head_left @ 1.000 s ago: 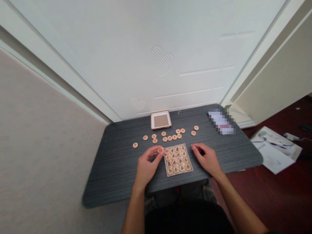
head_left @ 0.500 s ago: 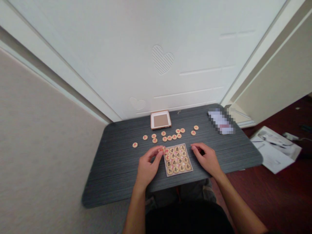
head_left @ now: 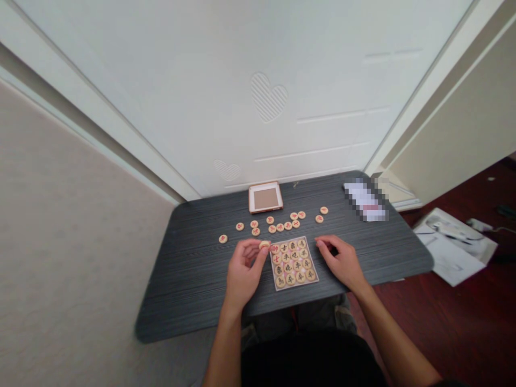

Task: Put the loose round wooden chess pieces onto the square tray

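My left hand [head_left: 246, 269] pinches a xiangqi piece [head_left: 264, 244] between thumb and fingertips, just off the upper left corner of a shallow square box [head_left: 317, 273]. Rows of round wooden pieces fill this box; most carry black characters, while a few at the upper left, such as one red-marked piece [head_left: 276, 259], are red. Beside the box's right edge, my right hand [head_left: 342, 262] rests on the table with its fingers curled in and thumb near the index fingertip; nothing shows between them.
Several loose red-marked pieces [head_left: 280, 227] lie spread across the dark table [head_left: 185, 279] beyond the box. Behind them is a white-framed box lid [head_left: 266, 199] near the door. A blurred-out flat object [head_left: 365, 201] lies at the back right. On the floor, right, is an open white box [head_left: 455, 244].
The piece in my left hand has been lifted slightly and tilted, a little away from the box corner. My right hand has stayed in place.
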The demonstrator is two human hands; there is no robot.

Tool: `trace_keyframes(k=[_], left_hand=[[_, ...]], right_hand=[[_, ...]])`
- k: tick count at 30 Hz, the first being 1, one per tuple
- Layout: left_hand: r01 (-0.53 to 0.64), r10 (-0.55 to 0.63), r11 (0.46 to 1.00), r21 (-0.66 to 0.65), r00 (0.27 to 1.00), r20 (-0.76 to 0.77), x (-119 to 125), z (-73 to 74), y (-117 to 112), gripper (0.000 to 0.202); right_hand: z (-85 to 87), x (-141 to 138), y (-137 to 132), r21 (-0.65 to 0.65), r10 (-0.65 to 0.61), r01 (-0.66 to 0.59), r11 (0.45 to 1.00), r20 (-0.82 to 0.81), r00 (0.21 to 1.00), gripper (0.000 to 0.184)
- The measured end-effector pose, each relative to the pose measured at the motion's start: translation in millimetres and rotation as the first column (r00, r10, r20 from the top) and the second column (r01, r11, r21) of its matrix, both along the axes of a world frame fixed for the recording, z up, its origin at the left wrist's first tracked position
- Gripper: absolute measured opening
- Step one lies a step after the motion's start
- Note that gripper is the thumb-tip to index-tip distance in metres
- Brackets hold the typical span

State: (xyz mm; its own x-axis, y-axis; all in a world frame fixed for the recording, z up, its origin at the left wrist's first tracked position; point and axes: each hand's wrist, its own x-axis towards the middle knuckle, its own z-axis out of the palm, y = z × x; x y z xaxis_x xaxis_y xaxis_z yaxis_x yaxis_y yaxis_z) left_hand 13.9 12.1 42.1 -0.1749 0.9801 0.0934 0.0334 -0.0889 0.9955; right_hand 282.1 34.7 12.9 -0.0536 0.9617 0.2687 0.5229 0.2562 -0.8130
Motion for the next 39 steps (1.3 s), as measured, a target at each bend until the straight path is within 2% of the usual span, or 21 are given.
trace_keyframes(k=[6, 14, 24, 32, 36, 39], left_hand=[[0.006, -0.008, 1.000, -0.027, 0.997, -0.073, 0.9, 3.4, -2.2, 0.026], [0.005, -0.003, 0.999, 0.037, 0.999, -0.048, 2.4, 5.3, -0.2, 0.024], [0.012, -0.013, 1.000, 0.019, 0.999, 0.036, 5.1, 1.9, 1.8, 0.025], [0.090, -0.092, 0.996, -0.023, 0.992, -0.090, 6.8, -2.2, -0.5, 0.030], [0.110, -0.113, 0.993, -0.034, 0.983, -0.147, 10.2, 2.8, -0.7, 0.028], [0.100, -0.105, 0.994, -0.048, 0.988, -0.115, 13.6, 7.7, -1.5, 0.028]], right_hand=[[-0.2, 1.0, -0.4, -0.004, -0.002, 0.002, 1.000, 0.001, 1.000, 0.022], [0.5, -0.3, -0.3, 0.005, 0.003, -0.003, 1.000, 0.000, 1.000, 0.022], [1.0, 0.4, 0.3, 0.018, 0.002, -0.002, 1.000, 0.020, 1.000, 0.024], [1.9, -0.3, -0.1, 0.003, 0.001, -0.001, 1.000, 0.012, 1.000, 0.025], [2.4, -0.4, -0.1, 0.013, -0.003, 0.003, 1.000, 0.004, 1.000, 0.025], [4.8, -1.6, -2.4, 0.033, -0.008, 0.008, 0.999, 0.002, 1.000, 0.026]])
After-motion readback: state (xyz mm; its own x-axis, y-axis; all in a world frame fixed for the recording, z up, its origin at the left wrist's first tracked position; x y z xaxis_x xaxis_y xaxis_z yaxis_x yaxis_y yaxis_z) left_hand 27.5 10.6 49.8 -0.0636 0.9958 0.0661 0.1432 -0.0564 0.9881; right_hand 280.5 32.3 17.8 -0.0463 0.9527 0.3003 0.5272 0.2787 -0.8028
